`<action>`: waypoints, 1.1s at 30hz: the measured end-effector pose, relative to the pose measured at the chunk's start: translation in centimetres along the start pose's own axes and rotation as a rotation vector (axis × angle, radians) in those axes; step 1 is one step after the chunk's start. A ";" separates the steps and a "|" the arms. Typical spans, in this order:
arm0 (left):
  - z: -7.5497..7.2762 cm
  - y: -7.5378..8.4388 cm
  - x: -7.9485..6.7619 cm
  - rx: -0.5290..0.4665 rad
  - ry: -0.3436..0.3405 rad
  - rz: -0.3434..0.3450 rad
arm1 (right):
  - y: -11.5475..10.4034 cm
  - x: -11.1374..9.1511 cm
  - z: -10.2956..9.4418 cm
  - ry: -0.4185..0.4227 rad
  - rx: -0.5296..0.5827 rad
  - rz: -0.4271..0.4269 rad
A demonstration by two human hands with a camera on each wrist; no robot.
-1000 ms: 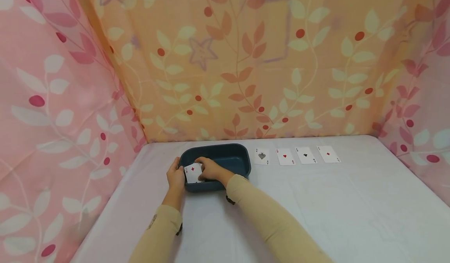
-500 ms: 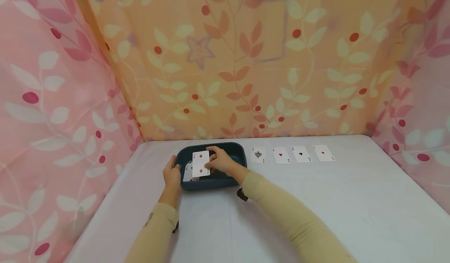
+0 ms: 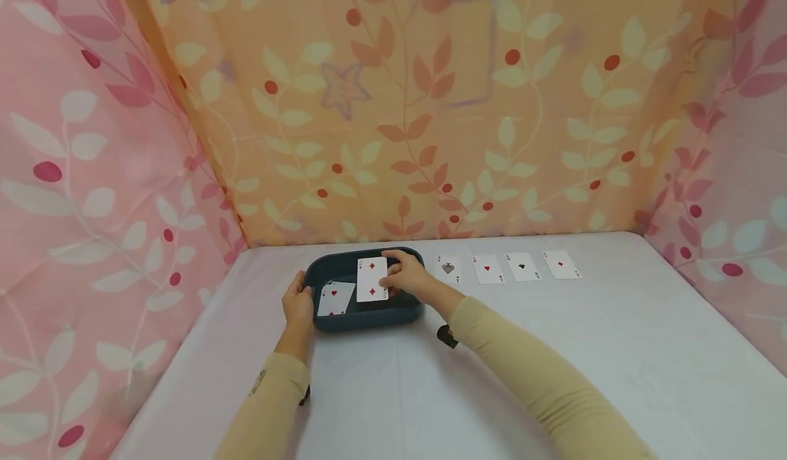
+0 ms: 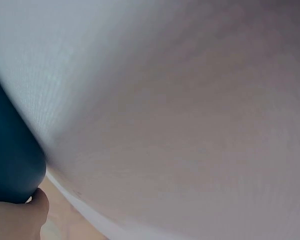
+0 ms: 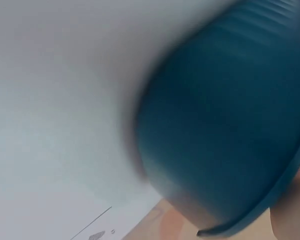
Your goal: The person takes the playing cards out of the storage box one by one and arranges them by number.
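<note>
My right hand (image 3: 408, 275) pinches the right edge of a two of diamonds (image 3: 371, 281), held face up over the dark blue bin (image 3: 369, 322). At the bin's left end my left hand (image 3: 298, 304) grips the rim. Inside, on the left side, lies a small overlapping pile of playing cards (image 3: 335, 300) with a heart card on top. The left wrist view has the bin's outer wall (image 4: 12, 145) and part of my left hand (image 4: 15, 220). In the right wrist view, the bin wall (image 5: 225, 120) hides most of my right hand (image 5: 292, 212).
Right of the bin, a row of face-up aces lies on the white-covered table (image 3: 492, 350): spades (image 3: 447, 268), hearts (image 3: 488, 269), clubs (image 3: 522, 267) and diamonds (image 3: 561, 264). A patterned curtain (image 3: 406, 104) stands along the back edge, with pink ones at both sides.
My right hand has lifted the two of diamonds off the pile and carried it rightward, uncovering a heart card. The left hand keeps its grip on the bin's left end.
</note>
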State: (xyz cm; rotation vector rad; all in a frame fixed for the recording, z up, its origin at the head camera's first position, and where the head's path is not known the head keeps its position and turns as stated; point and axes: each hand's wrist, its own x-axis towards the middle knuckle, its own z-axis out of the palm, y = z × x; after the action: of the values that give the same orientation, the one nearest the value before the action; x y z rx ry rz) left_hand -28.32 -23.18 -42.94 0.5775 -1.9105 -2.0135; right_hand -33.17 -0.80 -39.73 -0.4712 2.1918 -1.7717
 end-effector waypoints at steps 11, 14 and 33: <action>0.0 0.0 0.2 -0.009 0.003 -0.003 | 0.2 -0.9 -1.5 0.008 -0.002 0.019; 0.0 -0.1 0.1 0.000 0.000 -0.005 | 0.1 -1.2 -1.7 0.017 -0.001 0.035; -0.2 -0.1 0.3 0.032 -0.021 0.024 | 0.4 -3.6 -4.5 0.069 0.027 0.121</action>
State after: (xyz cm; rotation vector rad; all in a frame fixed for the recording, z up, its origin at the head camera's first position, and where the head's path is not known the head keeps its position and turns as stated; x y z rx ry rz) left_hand -28.50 -23.53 -43.11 0.5408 -1.9557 -1.9851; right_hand -31.81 4.77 -39.10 -0.2695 2.1892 -1.7752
